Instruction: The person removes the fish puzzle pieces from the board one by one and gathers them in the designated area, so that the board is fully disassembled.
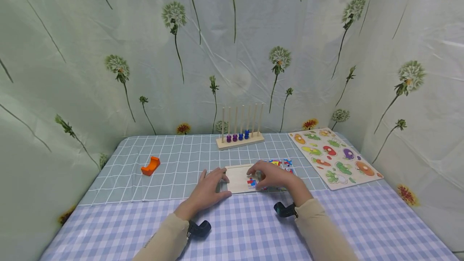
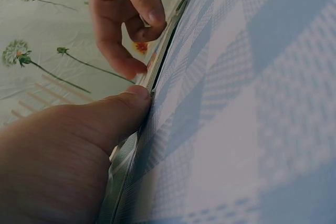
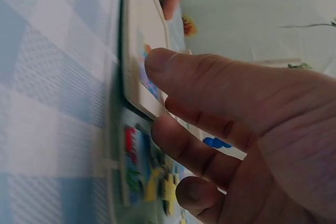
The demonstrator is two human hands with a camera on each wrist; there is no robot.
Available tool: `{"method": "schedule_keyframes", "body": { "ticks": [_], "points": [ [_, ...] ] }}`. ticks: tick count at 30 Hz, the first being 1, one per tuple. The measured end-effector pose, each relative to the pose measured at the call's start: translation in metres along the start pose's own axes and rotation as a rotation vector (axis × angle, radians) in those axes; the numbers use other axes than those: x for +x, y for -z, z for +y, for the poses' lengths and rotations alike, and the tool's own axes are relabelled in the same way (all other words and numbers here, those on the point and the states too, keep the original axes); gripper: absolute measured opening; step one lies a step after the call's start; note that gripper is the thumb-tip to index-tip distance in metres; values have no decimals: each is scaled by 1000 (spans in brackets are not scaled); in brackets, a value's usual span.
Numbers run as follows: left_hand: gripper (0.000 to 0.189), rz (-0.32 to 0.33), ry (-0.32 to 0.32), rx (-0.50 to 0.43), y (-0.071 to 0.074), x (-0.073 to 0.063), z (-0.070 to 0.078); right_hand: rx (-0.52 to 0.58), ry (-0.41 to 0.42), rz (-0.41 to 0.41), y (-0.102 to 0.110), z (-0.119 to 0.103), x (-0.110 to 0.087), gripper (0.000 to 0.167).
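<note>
A shallow wooden puzzle tray [image 1: 237, 174] lies on the table, with a small red and blue jigsaw piece [image 1: 251, 183] flat inside near its right end. My left hand [image 1: 208, 188] holds the tray's left end. Its thumb is at the near corner and its fingers curve at the far side. Over the tray's right end, my right hand [image 1: 272, 174] hovers with thumb and fingers apart. In the right wrist view, its thumb overlaps the piece [image 3: 149, 80] in the tray. More colourful puzzle pieces [image 3: 131, 156] lie beyond the tray's right end, partly behind the right hand.
At the back stands a wooden peg rack [image 1: 241, 142] with purple and blue beads. A vegetable puzzle board [image 1: 308, 134] lies to the right. An orange curved block [image 1: 150, 166] sits at the left. Checked cloth [image 1: 250, 228] covers the near table; a flowered curtain [image 1: 239, 51] hangs behind.
</note>
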State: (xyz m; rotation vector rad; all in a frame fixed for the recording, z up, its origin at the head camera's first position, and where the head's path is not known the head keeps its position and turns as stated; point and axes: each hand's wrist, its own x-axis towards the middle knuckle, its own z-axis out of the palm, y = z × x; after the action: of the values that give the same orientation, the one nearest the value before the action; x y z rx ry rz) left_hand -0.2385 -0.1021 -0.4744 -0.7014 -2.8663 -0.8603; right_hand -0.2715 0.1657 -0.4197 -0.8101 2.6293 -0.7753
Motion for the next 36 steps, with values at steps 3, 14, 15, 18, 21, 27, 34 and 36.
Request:
{"method": "schedule_keyframes", "body": {
  "ticks": [3,14,15,18,21,27,34,36],
  "points": [
    [30,-1,2,-3,0,0,1,-4,-11,-11,-3,-2,1,39],
    [29,12,-11,-13,2,-1,2,-36,-31,-8,-7,-5,5,25],
    [29,13,-11,-14,2,-1,2,-38,-33,-7,-7,-5,5,24],
    [29,15,-14,-12,2,-2,2,-34,-40,-5,-8,-4,5,22],
    [29,17,-16,-10,2,-2,2,-22,-37,-4,-8,-4,5,23],
    [29,18,-19,-8,2,-2,3,3,-16,-1,-8,-6,4,26],
    [29,18,-18,-4,1,-2,2,21,-28,-5,-8,-6,4,28],
    [29,17,-18,-4,1,-2,2,26,-41,-2,-8,-7,4,28]
  ]
}}
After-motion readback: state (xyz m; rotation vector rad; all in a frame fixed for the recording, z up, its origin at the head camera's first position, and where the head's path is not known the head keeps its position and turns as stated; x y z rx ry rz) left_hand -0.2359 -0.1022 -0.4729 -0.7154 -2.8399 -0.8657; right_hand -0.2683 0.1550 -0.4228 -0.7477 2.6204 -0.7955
